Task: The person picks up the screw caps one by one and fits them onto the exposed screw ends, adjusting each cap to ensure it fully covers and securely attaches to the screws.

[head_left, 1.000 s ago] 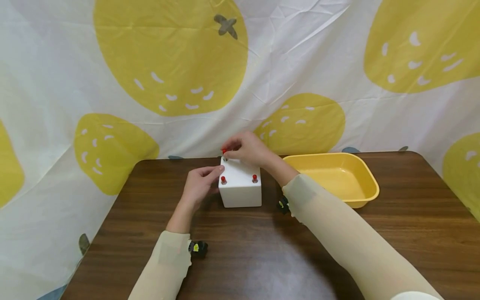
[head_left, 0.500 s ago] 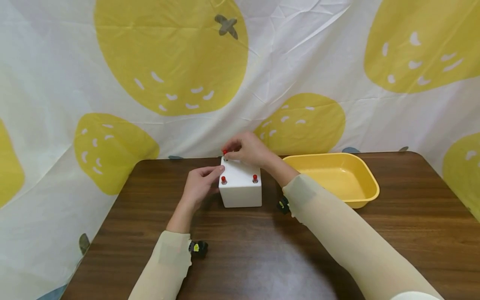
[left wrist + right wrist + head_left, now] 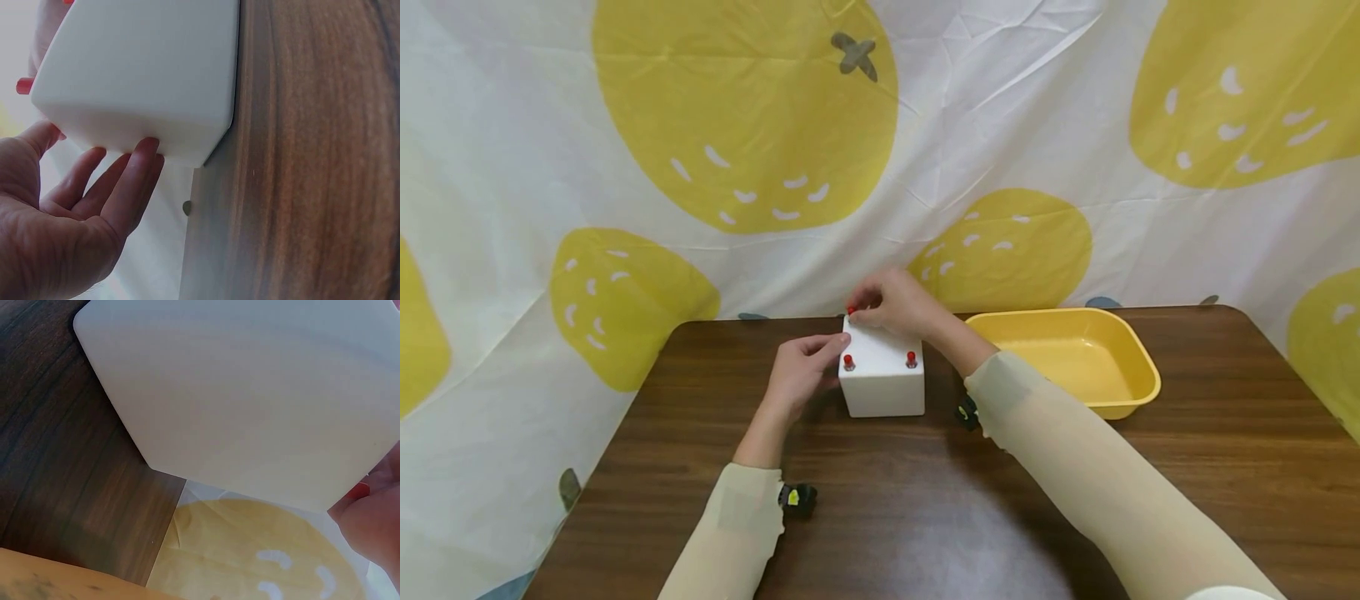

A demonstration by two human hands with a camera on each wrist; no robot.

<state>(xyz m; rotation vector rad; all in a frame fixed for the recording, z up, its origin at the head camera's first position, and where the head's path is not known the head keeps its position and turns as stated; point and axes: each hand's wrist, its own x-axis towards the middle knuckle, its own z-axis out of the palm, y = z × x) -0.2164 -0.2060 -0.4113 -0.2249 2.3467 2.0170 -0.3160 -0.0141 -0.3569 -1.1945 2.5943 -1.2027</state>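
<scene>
A white box (image 3: 883,392) stands on the table with small red-tipped toggle switches on its top. Two of them show at the near corners, a left switch (image 3: 848,362) and a right switch (image 3: 912,359). With thumb and index finger, my right hand (image 3: 898,304) pinches the far-left red-tipped switch (image 3: 852,311); its base is mostly hidden. My left hand (image 3: 801,371) rests against the box's left side. In the left wrist view, its fingertips (image 3: 147,147) touch that side wall, and the thumb lies near the top edge. The right hand covers the far-right corner.
A yellow plastic basin (image 3: 1138,350) sits to the right of the box, beside the right forearm. The brown wooden table (image 3: 880,517) ends close behind the box, where a white curtain (image 3: 775,275) with yellow fruit prints hangs.
The right hand and the red switch tip it pinches have shifted very slightly nearer. The left hand stays against the box, which keeps its place.
</scene>
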